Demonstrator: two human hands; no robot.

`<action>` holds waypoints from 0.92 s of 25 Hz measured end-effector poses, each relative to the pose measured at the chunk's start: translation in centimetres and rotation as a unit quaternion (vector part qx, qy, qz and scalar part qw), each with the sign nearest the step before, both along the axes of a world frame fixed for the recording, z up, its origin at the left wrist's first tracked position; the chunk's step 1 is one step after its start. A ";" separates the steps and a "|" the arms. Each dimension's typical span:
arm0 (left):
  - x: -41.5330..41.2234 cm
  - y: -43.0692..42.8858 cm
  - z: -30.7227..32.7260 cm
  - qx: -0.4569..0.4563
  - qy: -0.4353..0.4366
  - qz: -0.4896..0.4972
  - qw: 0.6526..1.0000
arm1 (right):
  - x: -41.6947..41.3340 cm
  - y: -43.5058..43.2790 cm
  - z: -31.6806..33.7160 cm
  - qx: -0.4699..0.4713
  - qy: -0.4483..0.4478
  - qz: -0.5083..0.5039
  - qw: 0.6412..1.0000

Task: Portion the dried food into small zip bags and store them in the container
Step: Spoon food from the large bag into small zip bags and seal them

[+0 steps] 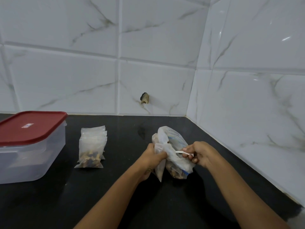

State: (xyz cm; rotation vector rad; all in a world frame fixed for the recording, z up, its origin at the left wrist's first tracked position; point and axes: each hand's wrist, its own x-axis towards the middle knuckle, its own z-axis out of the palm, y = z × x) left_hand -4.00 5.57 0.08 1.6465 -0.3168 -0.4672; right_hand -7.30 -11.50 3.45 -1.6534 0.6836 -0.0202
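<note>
The big plastic bag [173, 141] of dried food [175, 172] sits on the black surface [115, 187], near the corner of the room. It is thin, soft and floppy, and it looks light. It may slip or tip over, so it is best held by its top edge, near the blue zip line.

The left hand [152, 160] has its fingers [162, 155] curled round that edge and also round a small zip bag [159, 171] that hangs down. The right hand [202, 154] pinches a little white spoon [181, 152] at the big bag's mouth.

To the left stands a stack of filled small bags [90, 151]. Farther left is the clear container [33, 156], with its red lid [31, 126] on.

The surface is dark and smooth. The walls [66, 71] are shiny white tiles with grey lines, and one tile has a small broken hole [144, 98].
</note>
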 end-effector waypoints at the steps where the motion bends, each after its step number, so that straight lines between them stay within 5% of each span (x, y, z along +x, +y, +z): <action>1: 0.1 0.1 0.0 0.003 -0.001 0.000 1.000 | 0.0 -0.2 -0.1 0.030 -0.001 -0.002 1.000; 6: 0.7 1.2 0.9 0.035 -0.055 0.021 0.998 | -0.5 -1.1 -0.2 0.084 -0.038 -0.037 0.995; 17: 1.2 1.6 1.5 0.105 -0.233 0.024 0.966 | -2.8 -0.7 2.5 0.035 -0.113 -0.016 0.993; 23: 1.3 1.7 1.4 0.111 -0.240 0.027 0.964 | -4.0 1.3 5.1 0.025 -0.143 0.035 0.989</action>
